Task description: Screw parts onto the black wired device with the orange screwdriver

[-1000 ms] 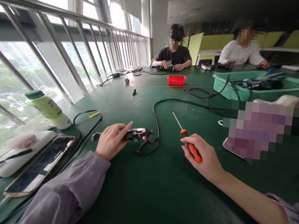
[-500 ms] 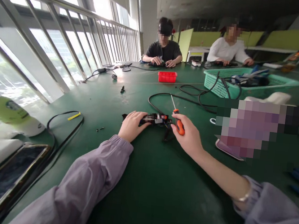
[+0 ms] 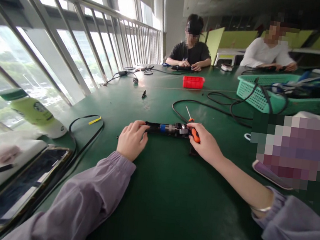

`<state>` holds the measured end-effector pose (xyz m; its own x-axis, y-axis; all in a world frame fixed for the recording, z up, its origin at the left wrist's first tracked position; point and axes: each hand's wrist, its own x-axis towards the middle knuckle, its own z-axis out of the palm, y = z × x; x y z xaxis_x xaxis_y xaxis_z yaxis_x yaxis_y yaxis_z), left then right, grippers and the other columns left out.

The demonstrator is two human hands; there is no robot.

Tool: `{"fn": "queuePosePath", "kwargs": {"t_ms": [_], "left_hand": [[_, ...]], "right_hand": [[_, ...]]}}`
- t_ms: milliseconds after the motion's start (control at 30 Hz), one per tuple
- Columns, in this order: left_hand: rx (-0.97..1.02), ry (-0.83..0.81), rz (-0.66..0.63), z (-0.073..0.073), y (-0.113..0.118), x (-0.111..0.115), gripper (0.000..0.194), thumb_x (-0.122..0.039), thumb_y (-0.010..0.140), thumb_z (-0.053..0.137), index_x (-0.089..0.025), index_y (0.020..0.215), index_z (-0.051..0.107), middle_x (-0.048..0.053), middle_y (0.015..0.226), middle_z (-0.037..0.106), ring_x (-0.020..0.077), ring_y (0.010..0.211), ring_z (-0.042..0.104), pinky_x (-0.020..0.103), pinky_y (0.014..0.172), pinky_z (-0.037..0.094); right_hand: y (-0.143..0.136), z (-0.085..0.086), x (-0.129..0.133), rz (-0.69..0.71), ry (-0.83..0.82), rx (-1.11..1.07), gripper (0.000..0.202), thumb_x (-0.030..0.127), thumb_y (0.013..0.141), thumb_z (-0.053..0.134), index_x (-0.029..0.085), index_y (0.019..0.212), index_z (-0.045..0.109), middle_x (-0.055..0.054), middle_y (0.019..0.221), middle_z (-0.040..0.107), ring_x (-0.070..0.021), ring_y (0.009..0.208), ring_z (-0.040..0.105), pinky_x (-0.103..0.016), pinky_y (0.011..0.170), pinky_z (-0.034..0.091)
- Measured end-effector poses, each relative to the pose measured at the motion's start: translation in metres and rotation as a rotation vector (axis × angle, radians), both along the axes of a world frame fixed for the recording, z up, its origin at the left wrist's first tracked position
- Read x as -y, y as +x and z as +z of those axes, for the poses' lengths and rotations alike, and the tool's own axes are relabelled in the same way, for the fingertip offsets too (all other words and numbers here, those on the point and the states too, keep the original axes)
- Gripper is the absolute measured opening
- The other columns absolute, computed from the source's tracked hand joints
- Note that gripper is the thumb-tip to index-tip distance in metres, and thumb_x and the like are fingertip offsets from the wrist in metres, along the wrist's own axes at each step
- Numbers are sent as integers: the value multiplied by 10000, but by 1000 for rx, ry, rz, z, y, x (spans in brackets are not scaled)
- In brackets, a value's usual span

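A long black tubular device (image 3: 163,128), with a blue band and silver metal parts showing along it, lies across the green table in front of me. At its left end is my left hand (image 3: 132,140), fingers and thumb closed about the tip. My right hand (image 3: 206,144) is closed around the orange handle of a screwdriver (image 3: 196,135), its shaft pointing up and away. That hand's fingertips also touch the device's right end. A small black part lies under the right fingers, mostly hidden.
Beyond the device curls a black cable (image 3: 176,102). Farther off stand a red box (image 3: 193,82) and a green basket (image 3: 250,95) of tools and cables. A phone (image 3: 20,190), a bottle (image 3: 36,114) and a strap (image 3: 100,128) lie left. Two people sit across the table.
My left hand has slid left along the device to its end, uncovering the blue band. My right hand still holds the screwdriver by the right end. The whole view has shifted.
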<state>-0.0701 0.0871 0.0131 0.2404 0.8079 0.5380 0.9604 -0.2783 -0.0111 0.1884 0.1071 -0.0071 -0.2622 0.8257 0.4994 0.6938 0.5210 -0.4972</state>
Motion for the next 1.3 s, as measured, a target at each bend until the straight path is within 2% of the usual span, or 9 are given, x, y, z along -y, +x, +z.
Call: {"fn": "queuePosePath", "kwargs": {"t_ms": [200,267,367,533,633,733,933,1100,1300], "left_hand": [[92,-97,342,5,-71,11,325,-203,817,392,-190,1031,636,70,991,596,203,860,577,301,692,469],[115,-157,302,4,-84,12,353,-211,813,374,-190,1056,629,61,982,598,187,844,572,290,709,474],[45,-204,159,0,-87,13,388,-184,798,355,-169,1068,633,76,980,596,201,906,550,330,860,461],[-20,-191,94,-7,-55,26,382,-131,803,357,-190,1047,644,78,996,580,215,943,533,333,852,485],[-45,-200,34,-7,-23,40,354,-123,842,355,-174,1050,637,82,984,576,212,919,531,325,807,506],[-111,-215,-102,-5,14,48,321,-132,883,355,-161,1070,615,89,996,573,201,895,519,324,797,516],[-178,-275,-320,-4,83,30,236,-134,900,413,-187,1001,619,35,1002,581,158,897,533,258,725,510],[10,-265,-396,-8,90,11,198,-141,889,462,-195,997,620,18,979,618,147,916,558,259,786,498],[228,-270,-387,-10,84,12,157,-139,864,497,-199,927,628,13,943,647,155,897,586,274,795,491]], "right_hand": [[-1,1,0,6,4,26,359,142,770,477,229,1118,503,-74,1136,586,-230,947,600,-388,819,487],[-1,2,0,6,-1,39,363,139,769,476,218,1122,501,-78,1145,584,-231,949,600,-385,813,490],[-1,3,0,6,-9,59,365,135,769,472,205,1126,499,-84,1161,578,-227,934,603,-375,796,495],[-1,4,1,6,-17,71,367,136,771,469,203,1131,496,-88,1166,575,-229,926,603,-378,787,496],[-1,4,0,8,-24,66,368,136,772,469,196,1133,498,-90,1177,570,-233,936,601,-380,797,492],[-2,3,0,9,-26,54,372,135,769,470,197,1134,498,-87,1170,569,-243,973,590,-391,831,478],[-3,0,-2,0,-5,24,357,145,758,487,215,1108,497,-62,1125,581,-227,1013,574,-367,877,459],[-3,1,0,-57,15,26,345,187,737,544,241,1075,497,-47,1087,592,-220,946,599,-349,813,480],[-8,4,4,-158,16,74,319,264,723,599,225,1028,512,-65,1042,589,-244,888,603,-349,726,476]]}}
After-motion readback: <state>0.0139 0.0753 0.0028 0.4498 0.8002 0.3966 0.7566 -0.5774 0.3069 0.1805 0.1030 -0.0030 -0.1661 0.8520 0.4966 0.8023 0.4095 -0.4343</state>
